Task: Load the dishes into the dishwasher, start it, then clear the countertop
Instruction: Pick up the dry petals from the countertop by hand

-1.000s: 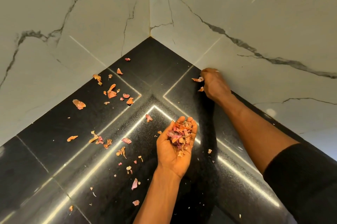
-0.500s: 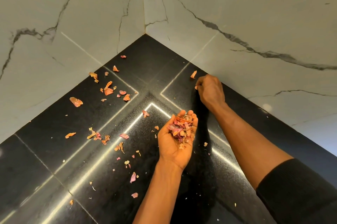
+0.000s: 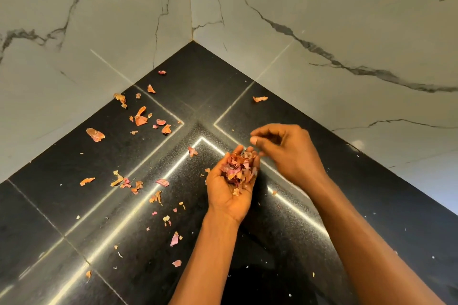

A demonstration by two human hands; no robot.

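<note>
The person is clearing the countertop (image 3: 49, 218): at centre frame the left hand (image 3: 228, 195) is cupping onion skins (image 3: 239, 168), fingers curled round them. The right hand (image 3: 290, 153) is hovering just above, fingers loosely apart. Scattered skins (image 3: 141, 120) at left are likely calling for light pinches.

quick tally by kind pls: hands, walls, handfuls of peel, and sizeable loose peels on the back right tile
hands: 2, left hand and right hand
walls: 2, left wall and right wall
handfuls of peel: 1, handful in the left hand
loose peels on the back right tile: 1, peel; tiny specks not counted
total: 6
</note>
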